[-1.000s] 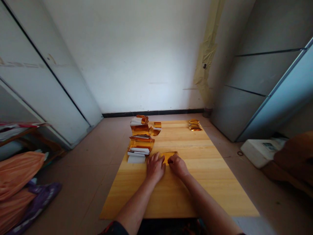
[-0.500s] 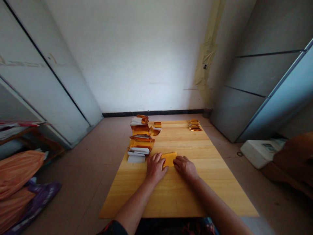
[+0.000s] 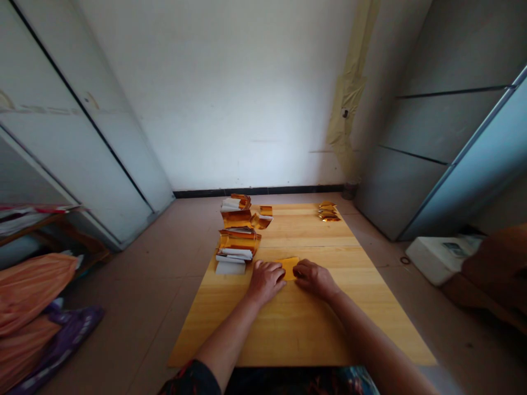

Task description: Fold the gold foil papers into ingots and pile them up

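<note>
A small sheet of gold paper (image 3: 290, 269) lies on the wooden table (image 3: 288, 329) between my two hands. My left hand (image 3: 267, 281) has its fingers curled on the sheet's left edge and covers that side. At the right edge, my right hand (image 3: 316, 278) pinches the paper between thumb and fingers. To the left of my left hand stand stacks of gold and white paper sheets (image 3: 239, 240), some of them curled. A white sheet (image 3: 230, 267) sticks out at the near end of the stacks.
Several folded shiny gold paper pieces (image 3: 328, 212) lie in a row at the table's far right. Loose gold sheets (image 3: 262, 220) rest beside the stacks. A white wall stands behind, a grey cabinet (image 3: 411, 159) at right, and orange and purple bags (image 3: 33, 312) at left.
My left hand has slid a little right, and its fingers have curled in over the paper's left edge. My right hand has shifted slightly right and closed more tightly. Less of the paper shows.
</note>
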